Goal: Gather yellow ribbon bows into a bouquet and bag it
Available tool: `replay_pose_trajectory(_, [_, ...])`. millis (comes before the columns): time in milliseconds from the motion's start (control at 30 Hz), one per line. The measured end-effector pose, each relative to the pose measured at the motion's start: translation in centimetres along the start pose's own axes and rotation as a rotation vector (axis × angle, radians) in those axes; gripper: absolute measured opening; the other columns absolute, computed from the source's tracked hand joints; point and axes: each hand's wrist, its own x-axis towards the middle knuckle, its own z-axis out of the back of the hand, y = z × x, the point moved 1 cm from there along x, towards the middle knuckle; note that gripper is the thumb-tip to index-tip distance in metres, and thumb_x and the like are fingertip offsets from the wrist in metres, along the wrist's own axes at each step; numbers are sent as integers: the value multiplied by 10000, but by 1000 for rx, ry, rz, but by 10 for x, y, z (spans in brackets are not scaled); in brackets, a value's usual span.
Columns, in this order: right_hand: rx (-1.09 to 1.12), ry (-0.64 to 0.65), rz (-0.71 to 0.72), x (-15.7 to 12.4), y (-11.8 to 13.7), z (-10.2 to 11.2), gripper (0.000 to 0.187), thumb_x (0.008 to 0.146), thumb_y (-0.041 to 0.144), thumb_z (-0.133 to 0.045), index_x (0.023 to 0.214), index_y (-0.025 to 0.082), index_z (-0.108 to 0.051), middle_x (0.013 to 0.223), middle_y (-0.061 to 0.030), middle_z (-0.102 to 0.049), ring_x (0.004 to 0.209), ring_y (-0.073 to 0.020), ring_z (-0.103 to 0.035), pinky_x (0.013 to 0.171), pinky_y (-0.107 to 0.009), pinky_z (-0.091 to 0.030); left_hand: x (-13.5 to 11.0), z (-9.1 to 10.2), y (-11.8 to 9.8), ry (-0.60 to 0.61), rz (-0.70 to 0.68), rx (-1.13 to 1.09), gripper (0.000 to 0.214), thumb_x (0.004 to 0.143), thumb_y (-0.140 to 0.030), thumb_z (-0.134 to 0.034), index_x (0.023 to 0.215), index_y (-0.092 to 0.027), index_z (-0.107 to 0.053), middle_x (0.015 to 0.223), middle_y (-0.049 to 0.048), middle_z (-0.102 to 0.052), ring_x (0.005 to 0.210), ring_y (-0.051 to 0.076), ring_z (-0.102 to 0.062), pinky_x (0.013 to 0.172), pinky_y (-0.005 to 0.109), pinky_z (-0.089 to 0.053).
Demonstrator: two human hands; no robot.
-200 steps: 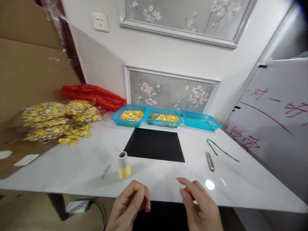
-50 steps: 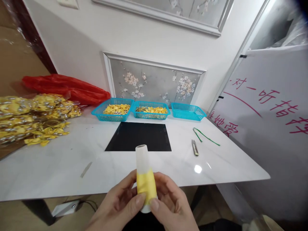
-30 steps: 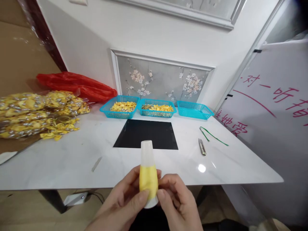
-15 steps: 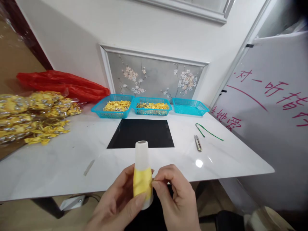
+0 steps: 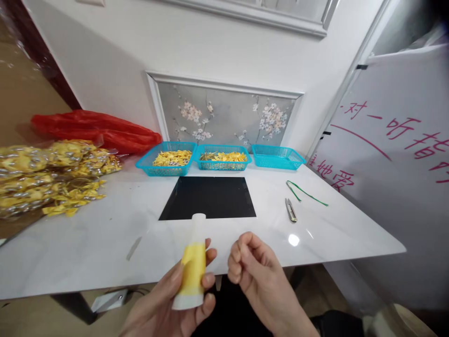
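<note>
My left hand (image 5: 164, 299) is wrapped around a white cone spool wound with yellow thread (image 5: 193, 269). The spool's narrow white end points away from me and its wide rim faces me. To its right, apart from the spool, my right hand (image 5: 257, 267) is closed, with thumb and forefinger pinched together. Whatever may lie in that pinch is too fine to make out. Both hands are over the near edge of the white table (image 5: 224, 238). On the right of the tabletop lie thread snips (image 5: 291, 210) and a green cord (image 5: 306, 193).
A black mat (image 5: 208, 199) lies mid-table. Behind it stand three blue baskets: the left (image 5: 142, 164) and middle (image 5: 222, 165) ones hold yellow pieces, beside a right basket (image 5: 278, 159). Bagged yellow bundles (image 5: 28, 182) and a red bag (image 5: 94, 128) occupy the left.
My right hand has drawn away from the spool to the right, still pinched. My left hand has shifted left and tilted the spool, with its wide end swung toward me.
</note>
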Motion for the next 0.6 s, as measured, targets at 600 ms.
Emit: replay_pose_trajectory(600, [-250,-706,845,-1,154,137,177,699,126,-713,567,155,-598,621,-3,-579,664,-116,-598,957,-427,-494,7,14,-57,-284,-309,-35,299,877,-149,-495,1151,-47,-557,809,60,-512,599,93,-535,480,215,-537])
